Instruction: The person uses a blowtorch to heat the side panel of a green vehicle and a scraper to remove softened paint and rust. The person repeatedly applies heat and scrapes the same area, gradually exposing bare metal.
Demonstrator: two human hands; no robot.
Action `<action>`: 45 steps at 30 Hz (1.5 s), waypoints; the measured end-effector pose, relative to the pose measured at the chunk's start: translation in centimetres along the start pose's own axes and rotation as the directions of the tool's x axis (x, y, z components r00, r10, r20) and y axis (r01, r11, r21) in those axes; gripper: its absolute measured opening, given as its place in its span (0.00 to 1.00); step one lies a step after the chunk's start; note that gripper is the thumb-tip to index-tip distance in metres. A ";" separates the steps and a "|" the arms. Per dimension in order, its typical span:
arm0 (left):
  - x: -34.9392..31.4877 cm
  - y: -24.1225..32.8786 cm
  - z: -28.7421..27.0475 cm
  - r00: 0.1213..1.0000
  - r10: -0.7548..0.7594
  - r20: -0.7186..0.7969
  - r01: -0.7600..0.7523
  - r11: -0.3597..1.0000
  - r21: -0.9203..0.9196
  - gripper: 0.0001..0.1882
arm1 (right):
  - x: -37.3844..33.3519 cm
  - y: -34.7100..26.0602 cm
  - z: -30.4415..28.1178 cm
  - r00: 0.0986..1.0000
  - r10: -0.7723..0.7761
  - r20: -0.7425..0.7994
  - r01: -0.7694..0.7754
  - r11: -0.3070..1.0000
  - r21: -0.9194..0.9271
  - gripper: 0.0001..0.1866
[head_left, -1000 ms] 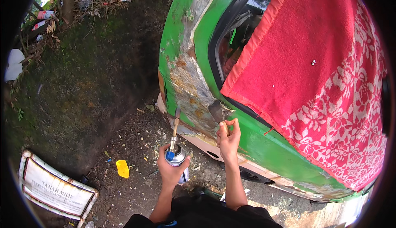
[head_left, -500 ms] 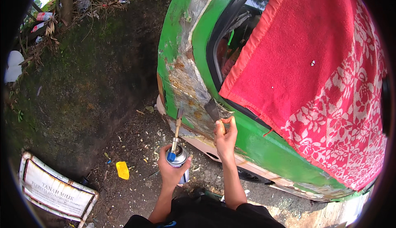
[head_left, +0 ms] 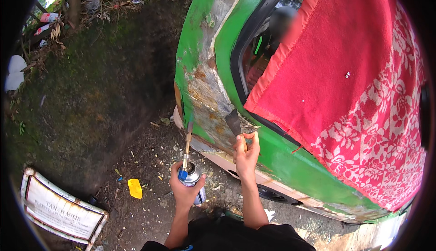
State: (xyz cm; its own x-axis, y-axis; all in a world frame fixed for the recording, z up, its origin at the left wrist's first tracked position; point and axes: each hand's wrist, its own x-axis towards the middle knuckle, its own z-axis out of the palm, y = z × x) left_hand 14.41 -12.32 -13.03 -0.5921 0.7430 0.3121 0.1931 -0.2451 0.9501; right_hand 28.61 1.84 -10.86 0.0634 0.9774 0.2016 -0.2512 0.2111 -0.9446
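Observation:
My left hand (head_left: 185,189) is wrapped round the gas canister of a blowtorch (head_left: 193,175). Its brass nozzle points up and away, close to the edge of a green car body (head_left: 281,158). In my right hand (head_left: 247,158) is a scraper (head_left: 234,123) with a dark flat blade and a wooden handle, gripped between thumb and fingers. The blade lies at the border of a stripped, rusty grey-brown patch (head_left: 210,97). A curled strip of peeled paint (head_left: 250,126) hangs beside the blade.
A red cloth with a white flower pattern (head_left: 336,78) drapes over the car's window (head_left: 272,33). Lower left leans a rusty-framed white sign (head_left: 61,208). A yellow scrap (head_left: 135,188) lies on the littered dirt. A mossy bank (head_left: 91,92) rises at the left.
The blowtorch has shifted slightly left, its nozzle now nearer the car's edge. The scraper and right hand have moved only a little. A dark blurred shape now shows at the window.

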 end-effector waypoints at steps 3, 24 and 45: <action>0.2 0.3 -0.4 1.000 0.016 -0.023 -0.016 1.000 0.000 0.32 | -0.7 -0.5 0.1 0.999 0.037 -0.014 -0.037 0.998 0.047 0.11; 0.0 -0.2 0.4 0.998 -0.013 0.069 0.013 1.000 0.004 0.31 | -1.1 0.5 0.1 0.998 0.031 -0.061 -0.024 0.993 0.112 0.11; 0.2 -0.1 -0.8 0.998 -0.007 0.055 0.002 0.997 0.083 0.32 | 0.7 1.1 3.5 0.991 -0.133 -0.024 0.135 0.983 0.125 0.11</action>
State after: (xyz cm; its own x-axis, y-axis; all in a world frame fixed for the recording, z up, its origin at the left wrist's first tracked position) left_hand 13.61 -12.65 -13.06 -0.5492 0.7779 0.3052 0.2557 -0.1913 0.9476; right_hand 25.02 2.83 -10.90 0.1196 0.9401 0.3193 -0.3589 0.3408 -0.8689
